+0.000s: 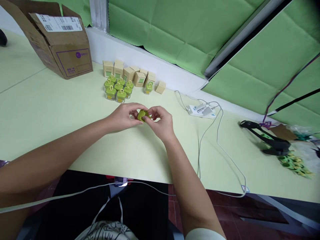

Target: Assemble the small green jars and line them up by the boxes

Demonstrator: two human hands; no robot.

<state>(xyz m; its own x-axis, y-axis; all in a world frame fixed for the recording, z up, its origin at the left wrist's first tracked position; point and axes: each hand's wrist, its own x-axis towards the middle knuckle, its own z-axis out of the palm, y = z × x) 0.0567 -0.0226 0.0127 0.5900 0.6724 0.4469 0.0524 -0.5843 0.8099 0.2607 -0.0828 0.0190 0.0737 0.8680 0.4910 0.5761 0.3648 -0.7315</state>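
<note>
Above the table, both of my hands are closed around a small green lid [140,115]. My left hand [122,116] grips its left side between thumb and fingers. From the right, my right hand [162,122] pinches it, thumb in front. Fingers cover part of the lid, and I cannot tell whether anything is attached beneath it. Just beyond my left hand stand several clear little jars [121,96] whose green lids have loop handles. One more jar [148,88] stands apart on their right, in front of the cardboard boxes.
Several small cardboard boxes [139,80] line the wall, with one box [160,87] off to the right. A large open carton [67,53] stands back left. A power strip [202,111] with white cables, a black stand [268,138] and green parts [295,163] occupy the right side.
</note>
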